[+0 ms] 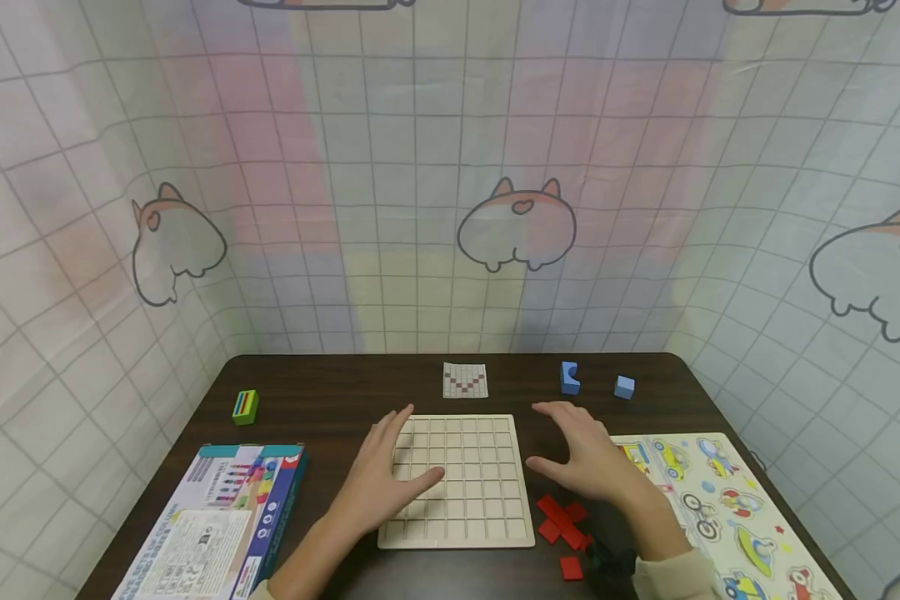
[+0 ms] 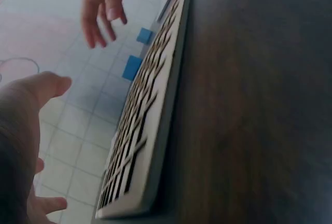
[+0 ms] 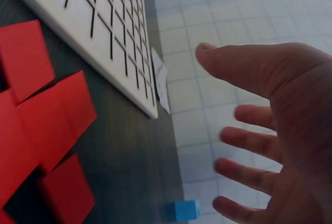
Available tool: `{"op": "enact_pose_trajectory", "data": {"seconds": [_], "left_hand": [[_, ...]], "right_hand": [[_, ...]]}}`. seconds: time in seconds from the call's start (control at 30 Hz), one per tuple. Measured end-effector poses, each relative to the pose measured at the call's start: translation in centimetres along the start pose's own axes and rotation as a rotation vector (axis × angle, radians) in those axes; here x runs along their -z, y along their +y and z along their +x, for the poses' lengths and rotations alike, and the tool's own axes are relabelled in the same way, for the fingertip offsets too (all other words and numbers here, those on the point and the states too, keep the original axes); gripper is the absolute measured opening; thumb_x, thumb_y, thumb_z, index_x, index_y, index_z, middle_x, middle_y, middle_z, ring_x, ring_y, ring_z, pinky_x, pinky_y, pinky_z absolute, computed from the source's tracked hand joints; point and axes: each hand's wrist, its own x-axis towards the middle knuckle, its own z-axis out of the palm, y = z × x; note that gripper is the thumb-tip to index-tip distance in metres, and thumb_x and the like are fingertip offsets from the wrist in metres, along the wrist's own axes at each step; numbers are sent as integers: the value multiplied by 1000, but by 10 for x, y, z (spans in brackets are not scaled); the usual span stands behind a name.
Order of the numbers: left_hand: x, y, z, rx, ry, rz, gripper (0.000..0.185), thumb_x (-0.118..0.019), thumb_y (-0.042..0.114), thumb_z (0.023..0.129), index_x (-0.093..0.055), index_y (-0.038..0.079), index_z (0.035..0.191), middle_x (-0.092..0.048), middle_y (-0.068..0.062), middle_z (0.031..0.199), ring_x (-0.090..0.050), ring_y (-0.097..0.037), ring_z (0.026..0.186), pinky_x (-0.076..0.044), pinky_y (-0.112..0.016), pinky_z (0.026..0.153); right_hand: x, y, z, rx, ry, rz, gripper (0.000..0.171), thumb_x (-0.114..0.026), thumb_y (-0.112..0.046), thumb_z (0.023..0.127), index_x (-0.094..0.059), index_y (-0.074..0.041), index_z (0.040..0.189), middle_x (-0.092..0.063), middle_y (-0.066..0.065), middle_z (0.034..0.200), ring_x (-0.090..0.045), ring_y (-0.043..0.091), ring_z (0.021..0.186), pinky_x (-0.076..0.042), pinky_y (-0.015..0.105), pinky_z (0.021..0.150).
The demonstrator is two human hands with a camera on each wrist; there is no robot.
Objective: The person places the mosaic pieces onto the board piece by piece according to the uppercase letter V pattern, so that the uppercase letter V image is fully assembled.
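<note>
A pale wooden grid board lies flat in the middle of the dark table, its cells bare. My left hand is spread over the board's left edge, fingers straight; I cannot tell whether it touches the board. My right hand hovers just right of the board with fingers spread, holding nothing. Several flat red tiles lie below that hand by the board's lower right corner. In the right wrist view the open palm sits above the red tiles and the board. The left wrist view shows the board edge-on.
A small pattern card lies behind the board. Two blue blocks stand at the back right. A green striped block sits at the far left. A printed box lies front left, a vehicle puzzle front right.
</note>
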Motion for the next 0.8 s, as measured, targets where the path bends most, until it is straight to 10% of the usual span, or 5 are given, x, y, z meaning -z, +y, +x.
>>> {"op": "enact_pose_trajectory", "data": {"seconds": [0.8], "left_hand": [[11,-15,-52,90,-152,22,132,-84,87,74,-26,31,178,-28,-6,185,-20,-45,173,-29,-81,128]], "right_hand": [[10,13,-27,-43,-202,109,36,-93,-35,91,-77,-19,118,-72,-5,118,-66,18,113,-60,50,101]]}}
